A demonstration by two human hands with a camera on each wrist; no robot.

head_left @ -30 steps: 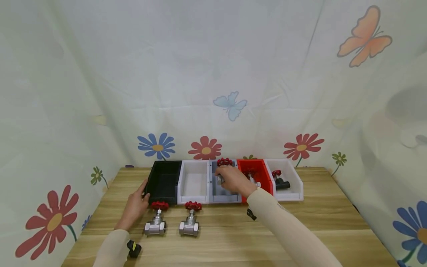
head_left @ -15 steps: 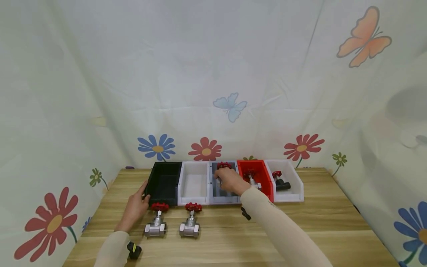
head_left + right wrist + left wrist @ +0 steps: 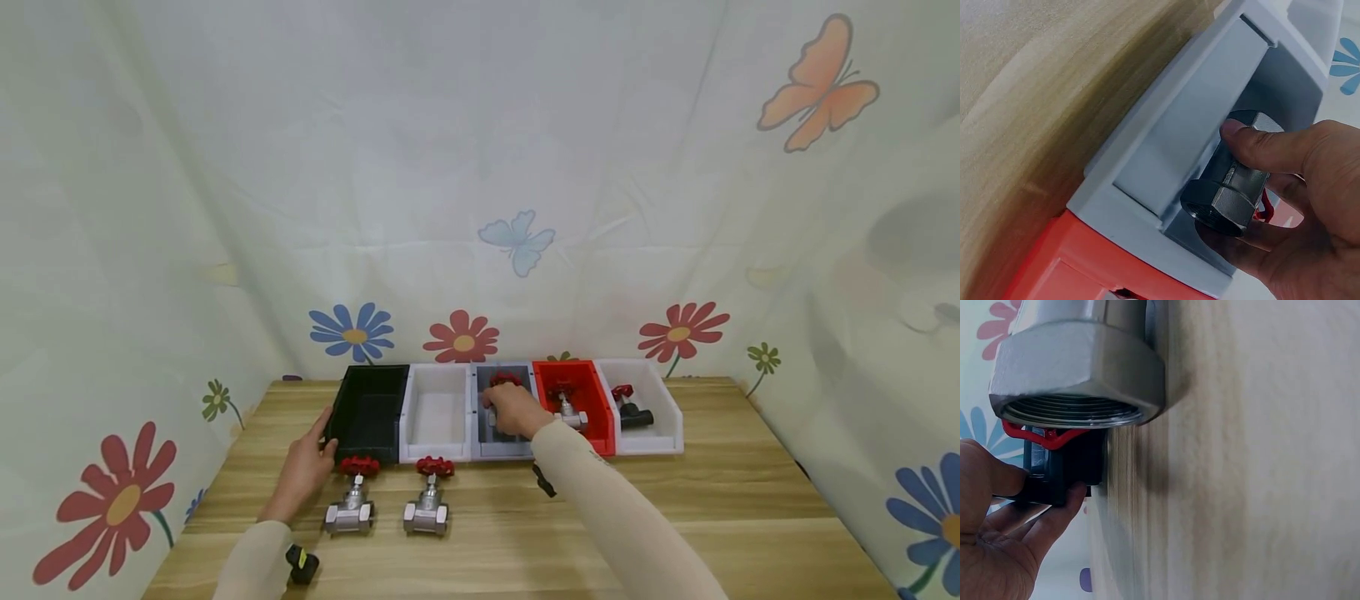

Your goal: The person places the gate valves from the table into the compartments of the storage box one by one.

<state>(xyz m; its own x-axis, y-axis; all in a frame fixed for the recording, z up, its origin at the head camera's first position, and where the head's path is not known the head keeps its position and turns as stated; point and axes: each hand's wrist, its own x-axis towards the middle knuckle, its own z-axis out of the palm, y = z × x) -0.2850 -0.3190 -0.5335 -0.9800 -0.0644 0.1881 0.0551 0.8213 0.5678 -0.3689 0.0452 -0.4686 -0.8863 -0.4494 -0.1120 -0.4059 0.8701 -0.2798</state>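
In the head view my left hand (image 3: 306, 462) grips the black bin (image 3: 365, 454) at its left side; the left wrist view shows thumb and fingers on the bin's dark wall (image 3: 1082, 459). My right hand (image 3: 516, 408) is inside the grey bin (image 3: 506, 450), holding a gate valve (image 3: 1225, 197) by its metal body. The valve's red handwheel (image 3: 506, 378) points toward the back wall. Whether its body touches the bin floor I cannot tell. Two more gate valves, a left one (image 3: 350, 504) and a right one (image 3: 427, 504), stand before the bins.
Between the black and grey bins is a white bin (image 3: 437, 450). Right of the grey one, a red bin (image 3: 603, 400) holds a valve (image 3: 568, 408). The far-right white bin (image 3: 667, 437) contains a black tee-shaped valve (image 3: 633, 414) with a red handle. A printed curtain (image 3: 420, 167) hangs behind.
My right hand has moved down and slightly left, lowering the valve deeper into the grey bin. The left hand stays at the black bin.
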